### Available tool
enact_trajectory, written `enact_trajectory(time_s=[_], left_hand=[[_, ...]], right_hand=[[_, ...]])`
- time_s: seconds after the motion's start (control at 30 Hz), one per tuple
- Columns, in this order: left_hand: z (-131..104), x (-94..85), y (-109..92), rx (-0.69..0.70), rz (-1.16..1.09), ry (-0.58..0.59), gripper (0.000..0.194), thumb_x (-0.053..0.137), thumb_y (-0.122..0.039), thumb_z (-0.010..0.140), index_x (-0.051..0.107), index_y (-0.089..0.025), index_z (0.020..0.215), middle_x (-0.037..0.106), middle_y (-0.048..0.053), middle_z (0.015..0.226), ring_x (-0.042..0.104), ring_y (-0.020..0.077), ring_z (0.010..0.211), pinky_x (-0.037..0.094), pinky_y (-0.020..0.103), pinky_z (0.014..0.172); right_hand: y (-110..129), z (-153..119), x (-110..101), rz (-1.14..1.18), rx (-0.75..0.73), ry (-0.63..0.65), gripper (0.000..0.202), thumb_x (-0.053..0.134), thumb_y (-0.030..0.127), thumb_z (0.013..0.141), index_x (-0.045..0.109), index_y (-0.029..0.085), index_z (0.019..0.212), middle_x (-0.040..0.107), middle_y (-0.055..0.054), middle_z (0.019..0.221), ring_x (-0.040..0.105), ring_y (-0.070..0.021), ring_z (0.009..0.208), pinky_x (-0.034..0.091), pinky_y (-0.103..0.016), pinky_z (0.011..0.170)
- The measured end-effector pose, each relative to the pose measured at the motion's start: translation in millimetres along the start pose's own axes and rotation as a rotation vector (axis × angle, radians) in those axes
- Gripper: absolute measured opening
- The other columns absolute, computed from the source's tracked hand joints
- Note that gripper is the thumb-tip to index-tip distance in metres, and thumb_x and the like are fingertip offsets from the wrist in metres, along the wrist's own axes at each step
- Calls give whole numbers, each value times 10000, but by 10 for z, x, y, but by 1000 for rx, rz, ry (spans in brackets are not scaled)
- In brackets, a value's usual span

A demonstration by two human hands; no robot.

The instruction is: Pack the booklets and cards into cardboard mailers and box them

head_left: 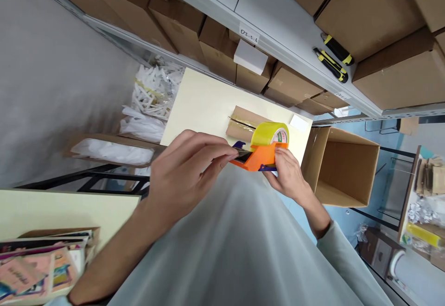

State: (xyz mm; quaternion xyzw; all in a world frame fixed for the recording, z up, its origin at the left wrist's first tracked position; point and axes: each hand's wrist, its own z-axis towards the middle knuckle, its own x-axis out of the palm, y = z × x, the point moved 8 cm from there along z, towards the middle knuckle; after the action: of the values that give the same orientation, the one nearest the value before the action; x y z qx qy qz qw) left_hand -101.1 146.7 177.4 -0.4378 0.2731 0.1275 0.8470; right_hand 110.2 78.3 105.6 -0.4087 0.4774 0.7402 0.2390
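Observation:
An orange tape dispenser with dark blue parts is held in front of my body. A thick roll of yellow packing tape sits in it. My right hand is wrapped round the dispenser's right end. At the other end, my left hand pinches with thumb and forefinger at the black front part, where the tape's end seems to be. What lies between those fingertips is too small to see clearly. Behind the roll, a small cardboard box with clear tape along its seam rests on the cream table.
An open cardboard carton stands right of the table. Two yellow-black utility knives lie on the grey shelf among brown boxes. White scraps fill a container at the left. Printed booklets sit in a box at lower left.

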Motion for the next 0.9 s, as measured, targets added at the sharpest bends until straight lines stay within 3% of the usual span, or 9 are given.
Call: enact_trajectory(time_s=[0.13,0.23,0.3,0.37,0.5,0.6,0.73,0.9], left_hand=[[-87,101,170,-161,-41,60,161,650,-220,1093,746,-325,1016,804,-36,984,730,171,886,605,349,836],[-113,75,367,-239,-105,44,145,688,-282,1070,759,-295,945,802,-28,944,696,155,794,584,315,768],[-137,36,639,-349,-112,2,144,729,-334,1034,769,-271,911,788,-24,888,640,144,703,559,308,724],[-198,112,1039,-527,-137,22,169,765,-409,978,789,-258,906,761,-16,817,598,148,661,537,312,688],[-397,681,1864,-834,-419,172,374,836,-591,830,788,-223,879,781,47,825,641,178,710,550,310,647],[-558,1116,2333,-1002,-546,196,416,886,-591,737,793,-204,860,810,94,894,673,197,763,579,322,661],[-736,1435,2704,-1174,-607,174,317,920,-438,659,826,-184,823,835,114,972,688,204,818,570,306,689],[-804,1601,2948,-1277,-638,197,196,892,-307,635,844,-185,781,825,90,902,652,176,758,553,294,697]], right_hand=[[-16,62,-42,-11,11,147,192,609,426,1126,605,236,1156,754,-111,1013,732,-310,951,627,-488,884],[-117,44,-83,28,52,319,260,576,493,1143,583,239,1087,721,-73,926,692,-273,852,583,-412,808],[-278,25,-113,38,106,422,289,563,519,1145,585,240,1073,707,-58,895,659,-256,790,542,-378,748],[-515,34,-95,63,191,526,307,581,540,1130,598,241,1066,690,-34,849,608,-229,704,489,-347,673],[-1022,212,164,209,387,716,322,697,541,1032,641,225,1054,660,15,771,543,-174,618,414,-299,590],[-1359,408,443,268,543,763,371,741,572,951,662,210,955,677,5,780,581,-161,653,414,-282,594],[-1645,521,768,333,648,778,562,706,753,902,682,193,881,673,-8,753,587,-162,658,409,-283,601],[-1788,547,956,361,685,793,660,709,846,846,707,186,879,658,-10,761,564,-169,676,402,-296,615]])
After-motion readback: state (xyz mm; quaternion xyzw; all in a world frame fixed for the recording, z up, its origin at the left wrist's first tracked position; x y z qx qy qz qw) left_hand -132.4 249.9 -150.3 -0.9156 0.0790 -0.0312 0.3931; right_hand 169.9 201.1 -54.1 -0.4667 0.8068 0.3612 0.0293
